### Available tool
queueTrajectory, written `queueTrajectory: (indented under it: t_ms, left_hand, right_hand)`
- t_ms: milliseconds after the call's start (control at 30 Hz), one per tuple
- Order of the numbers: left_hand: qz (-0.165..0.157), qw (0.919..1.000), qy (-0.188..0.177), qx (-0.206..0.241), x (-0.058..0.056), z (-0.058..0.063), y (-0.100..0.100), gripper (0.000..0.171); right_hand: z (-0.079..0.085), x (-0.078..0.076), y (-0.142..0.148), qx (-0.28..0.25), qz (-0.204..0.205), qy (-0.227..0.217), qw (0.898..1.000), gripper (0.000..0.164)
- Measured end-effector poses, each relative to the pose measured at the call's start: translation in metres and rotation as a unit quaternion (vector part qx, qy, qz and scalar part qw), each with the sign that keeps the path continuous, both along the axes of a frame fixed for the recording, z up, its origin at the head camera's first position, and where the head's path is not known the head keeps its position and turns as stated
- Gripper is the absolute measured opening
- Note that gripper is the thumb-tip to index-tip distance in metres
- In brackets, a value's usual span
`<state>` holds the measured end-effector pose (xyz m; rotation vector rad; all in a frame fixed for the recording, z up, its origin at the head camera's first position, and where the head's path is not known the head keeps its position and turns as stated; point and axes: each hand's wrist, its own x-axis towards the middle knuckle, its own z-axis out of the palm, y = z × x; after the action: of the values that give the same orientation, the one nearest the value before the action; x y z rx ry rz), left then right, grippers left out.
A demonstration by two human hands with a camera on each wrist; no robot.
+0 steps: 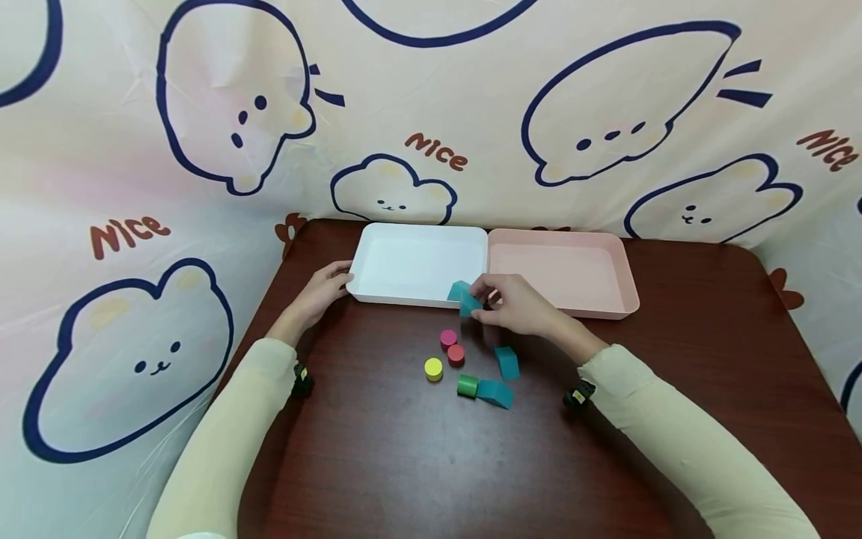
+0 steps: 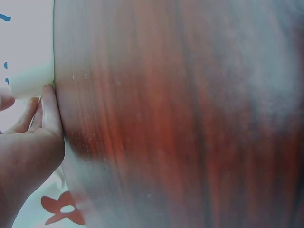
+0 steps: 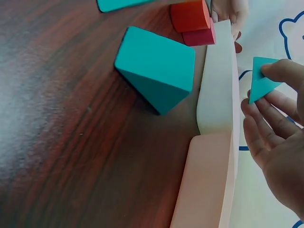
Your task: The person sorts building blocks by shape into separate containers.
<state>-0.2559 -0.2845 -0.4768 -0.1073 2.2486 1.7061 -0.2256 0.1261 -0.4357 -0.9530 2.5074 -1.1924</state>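
My right hand (image 1: 515, 303) pinches a teal triangular block (image 1: 469, 303) between thumb and fingers, above the front rim of the white tray (image 1: 411, 262). Just behind it, a second teal block (image 1: 459, 290) shows at that tray's front right corner. My left hand (image 1: 323, 290) touches the left end of the white tray; its fingertips (image 2: 48, 92) rest against the outer wall. In the right wrist view, the held block (image 3: 262, 78) shows a flat triangular face, and a larger-looking teal wedge (image 3: 156, 66) lies on the table.
A pink tray (image 1: 559, 266) adjoins the white one on the right. In front lie a pink cylinder (image 1: 448, 339), a red cylinder (image 1: 456, 355), a yellow cylinder (image 1: 434, 368), a green cylinder (image 1: 468, 385) and two teal blocks (image 1: 507, 363). A patterned cloth (image 1: 485, 105) hangs behind the table.
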Motion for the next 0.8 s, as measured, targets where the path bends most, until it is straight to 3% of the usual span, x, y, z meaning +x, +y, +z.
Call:
queueTrajectory:
  t_ms: [133,367,800]
  left_hand:
    - [0.0,0.9999,-0.013,-0.003,0.0,0.004,0.001,0.057]
    - [0.003,1.0,0.004,-0.007,0.001,0.0,0.0,0.057]
    - [0.002,0.9999,0.005,-0.012,0.002,0.002,0.001,0.058]
  right_hand:
    - [0.001,-0.005,-0.004,-0.005,-0.014,0.003,1.0,0.027]
    - [0.0,-0.016,-0.005,-0.018,-0.037,0.015,0.999,0.028]
    - [-0.009,-0.024,-0.002,-0.025,-0.07,-0.008,0.997,0.027]
